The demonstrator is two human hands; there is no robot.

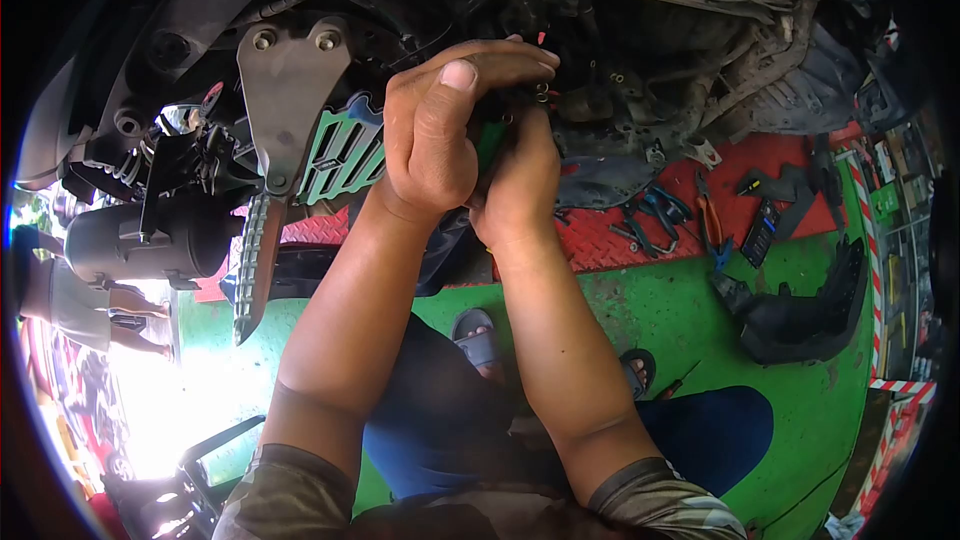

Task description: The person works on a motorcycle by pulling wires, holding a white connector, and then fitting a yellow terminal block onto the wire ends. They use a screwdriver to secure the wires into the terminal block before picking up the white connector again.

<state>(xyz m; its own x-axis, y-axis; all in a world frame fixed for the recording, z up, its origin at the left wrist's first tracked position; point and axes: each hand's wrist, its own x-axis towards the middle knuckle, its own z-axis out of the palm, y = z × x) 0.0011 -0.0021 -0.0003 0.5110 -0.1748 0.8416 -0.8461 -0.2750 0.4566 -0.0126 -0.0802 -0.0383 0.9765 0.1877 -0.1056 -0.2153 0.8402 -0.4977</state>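
Both of my hands are raised close together against the dark underside of a motor scooter. My left hand has its fingers stretched to the right over the other hand, with the thumb held apart. My right hand is curled upward just beside it, its fingertips mostly hidden. A green piece shows in the gap between the two hands, against the right palm; its kind cannot be made out. Small red bits and brass-coloured rings appear just past the fingertips.
Left of my hands are a metal bracket, a green slatted cover and a black muffler. Orange-handled pliers and other tools lie on the red platform. A black plastic part and a screwdriver rest on the green floor. Another person stands far left.
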